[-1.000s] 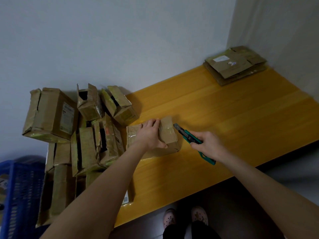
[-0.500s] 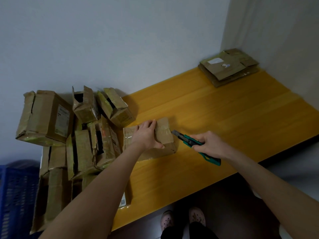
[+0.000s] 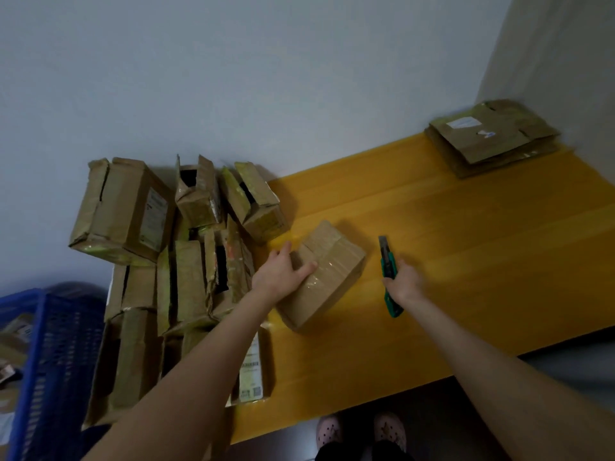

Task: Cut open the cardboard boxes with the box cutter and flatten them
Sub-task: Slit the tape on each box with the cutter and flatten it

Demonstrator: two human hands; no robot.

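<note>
I see a yellow wooden desk [image 3: 466,261] running from lower centre to the right edge of the frame. A pile of opened cardboard boxes [image 3: 186,261], torn and taped, fills its left end against the wall. A blue plastic crate [image 3: 56,361] sits at the lower left, off the desk. A stack of flattened cardboard [image 3: 492,138] lies in the upper right corner of the desk, well apart from everything else.

The sealed box [image 3: 332,271] stands on the desk at centre frame, just right of the pile, turned at an angle to the desk's edge. It is plain brown, its flaps closed, with glossy clear tape along the top seam and over the near face.

My left hand [image 3: 279,271] grips its upper left corner, thumb across the top, fingers down the far side. My right hand [image 3: 404,282], right of the box and not touching it, has its fingers wrapped round the green box cutter [image 3: 387,257], whose blade end points toward the wall.
</note>
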